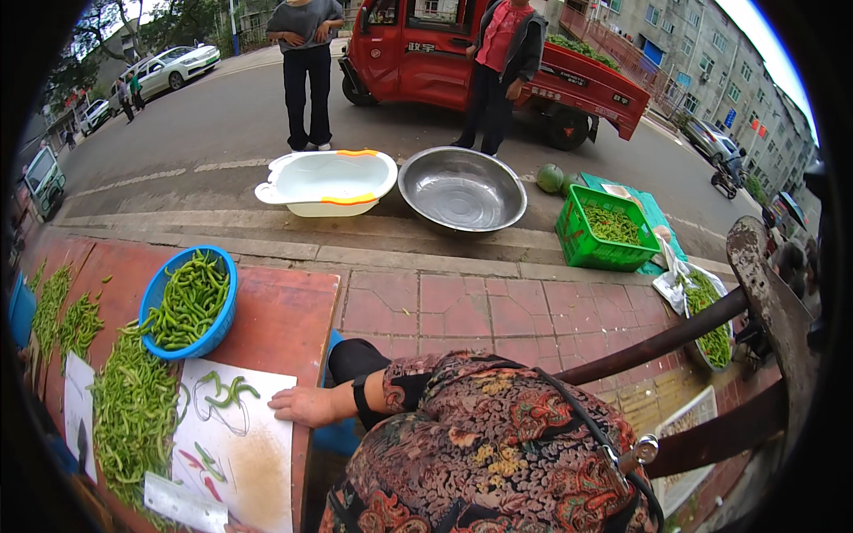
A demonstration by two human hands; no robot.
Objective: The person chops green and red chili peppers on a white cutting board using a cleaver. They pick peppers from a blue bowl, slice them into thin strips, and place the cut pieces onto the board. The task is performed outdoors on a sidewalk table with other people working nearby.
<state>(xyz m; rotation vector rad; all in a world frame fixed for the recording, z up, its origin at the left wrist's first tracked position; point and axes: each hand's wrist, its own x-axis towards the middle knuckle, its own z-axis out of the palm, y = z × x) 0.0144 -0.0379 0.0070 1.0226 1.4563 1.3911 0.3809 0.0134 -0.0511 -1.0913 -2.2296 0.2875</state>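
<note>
My right hand [303, 405], with a black band at the wrist, lies palm down on the edge of a white cutting board [266, 460], holding nothing. Part of my left hand [240, 528] shows at the bottom rim, at the handle end of a cleaver [185, 501]; its grip is mostly hidden. Several green chili peppers [230, 393] lie on the board, with red ones [212, 488] and cut green pieces lower down. Left of the board is a heap of cut green peppers [133, 406]. A blue plastic basket [230, 310] of whole green peppers stands above the board.
Beyond the reddish tabletop [286, 293], a white plastic tub [333, 174] and a wide metal basin [462, 188] stand by the kerb. A green crate [574, 233] of peppers is farther right. Two people stand before a red cargo tricycle [426, 66]. A second board [76, 393] lies left.
</note>
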